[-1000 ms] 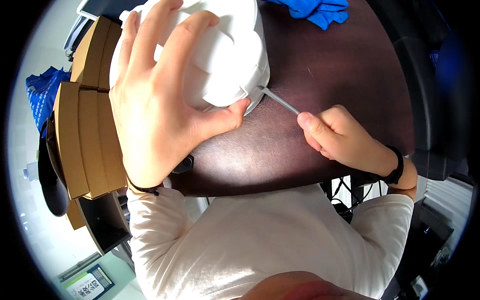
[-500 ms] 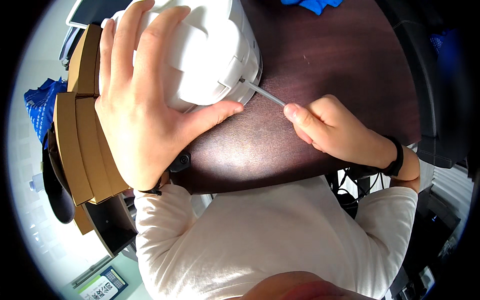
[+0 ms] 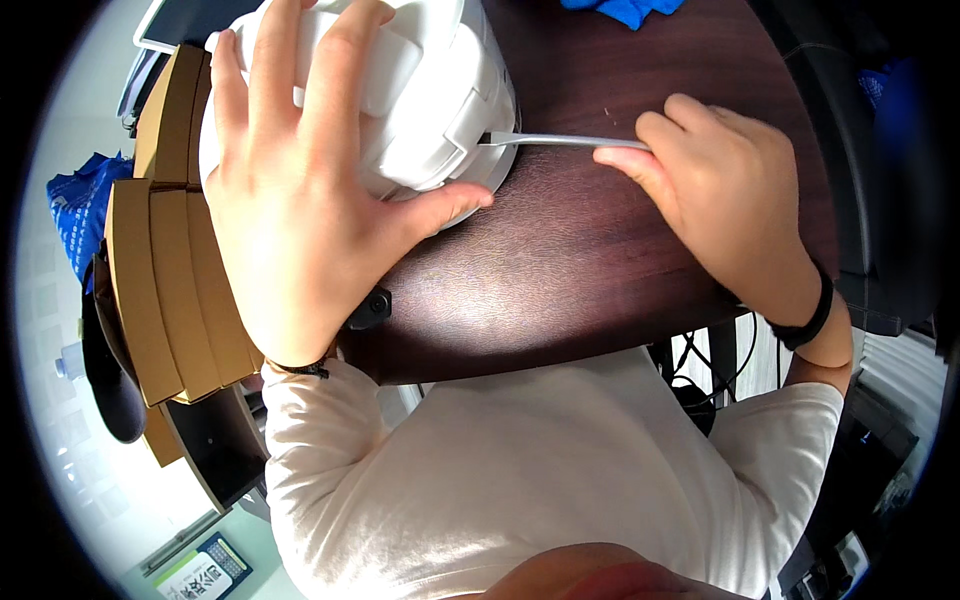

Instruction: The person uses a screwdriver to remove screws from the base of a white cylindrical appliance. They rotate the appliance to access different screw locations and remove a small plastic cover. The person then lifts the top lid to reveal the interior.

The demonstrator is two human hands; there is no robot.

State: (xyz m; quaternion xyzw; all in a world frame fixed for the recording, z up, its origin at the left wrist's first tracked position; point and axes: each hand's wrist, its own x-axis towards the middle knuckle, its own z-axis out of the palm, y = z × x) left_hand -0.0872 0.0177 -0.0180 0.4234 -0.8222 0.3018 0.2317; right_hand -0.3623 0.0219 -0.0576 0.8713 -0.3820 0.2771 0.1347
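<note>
A bulky white rounded appliance [image 3: 437,75], its exact kind unclear, sits on the dark wooden table [image 3: 560,260]. My left hand [image 3: 300,170] lies across its top and near side, fingers spread and thumb stretched along the lower rim, steadying contact with the shell. My right hand [image 3: 725,180] is closed around a thin grey metal screwdriver [image 3: 560,140] whose handle is hidden in the fist. The screwdriver lies nearly level, and its flat tip meets the appliance's right side beside a raised rectangular tab [image 3: 445,150].
Stacked brown cardboard boxes [image 3: 165,290] stand at the left, with a blue bag [image 3: 85,205] behind them. A small black object [image 3: 372,308] rests by my left wrist at the table edge. Blue cloth [image 3: 630,8] lies at the far side. Cables [image 3: 705,365] hang below the table.
My right hand has moved up and to the right, swinging the screwdriver from a slant to nearly level. The appliance has turned slightly under my left hand, which shifted a little to the right.
</note>
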